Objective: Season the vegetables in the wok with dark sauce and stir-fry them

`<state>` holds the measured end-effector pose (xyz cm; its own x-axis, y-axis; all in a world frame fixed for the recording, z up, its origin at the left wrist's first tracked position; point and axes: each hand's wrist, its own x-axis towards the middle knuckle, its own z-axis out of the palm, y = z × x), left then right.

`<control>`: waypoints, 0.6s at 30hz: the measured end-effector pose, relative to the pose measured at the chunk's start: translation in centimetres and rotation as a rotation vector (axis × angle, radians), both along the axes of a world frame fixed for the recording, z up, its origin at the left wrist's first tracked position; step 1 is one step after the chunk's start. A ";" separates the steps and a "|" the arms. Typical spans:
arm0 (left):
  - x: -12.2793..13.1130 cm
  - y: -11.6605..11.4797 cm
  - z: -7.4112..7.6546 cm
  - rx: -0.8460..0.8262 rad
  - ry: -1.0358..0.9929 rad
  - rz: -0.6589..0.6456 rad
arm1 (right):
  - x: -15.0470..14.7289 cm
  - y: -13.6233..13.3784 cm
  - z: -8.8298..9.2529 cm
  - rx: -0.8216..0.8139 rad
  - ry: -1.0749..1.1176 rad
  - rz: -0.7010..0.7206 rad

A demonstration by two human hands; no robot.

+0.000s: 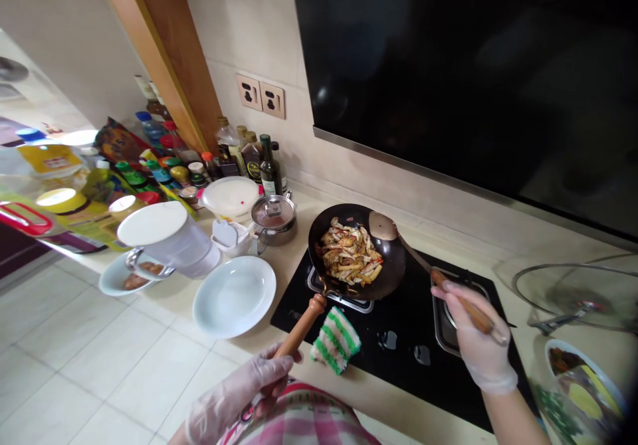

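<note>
The wok [356, 252] sits on the hob beyond both hands, its wooden handle [302, 325] running back and down toward the left hand [239, 388], whose gloved grip is closed around the handle's near end. The right hand [481, 345] is shut around the wooden shaft of a metal ladle [383, 226], which slants up and left from that grip so the bowl rests at the wok's far rim, just beside the stir-fried strips [349, 256]. A striped sponge [336, 340] lies between the two grips.
</note>
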<state>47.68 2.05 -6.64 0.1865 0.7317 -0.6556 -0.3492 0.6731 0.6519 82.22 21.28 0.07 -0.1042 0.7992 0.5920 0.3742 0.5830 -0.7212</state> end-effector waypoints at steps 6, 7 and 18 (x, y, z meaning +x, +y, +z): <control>-0.1 0.2 1.0 -0.054 0.054 0.018 | -1.6 -1.4 -4.3 0.144 -0.213 0.092; -0.1 0.2 1.1 -0.047 0.048 0.018 | -1.9 -1.9 -4.6 0.131 -0.167 0.079; -0.6 -0.8 1.0 -0.027 0.167 0.124 | 2.8 -7.7 -0.7 -0.362 0.323 -0.384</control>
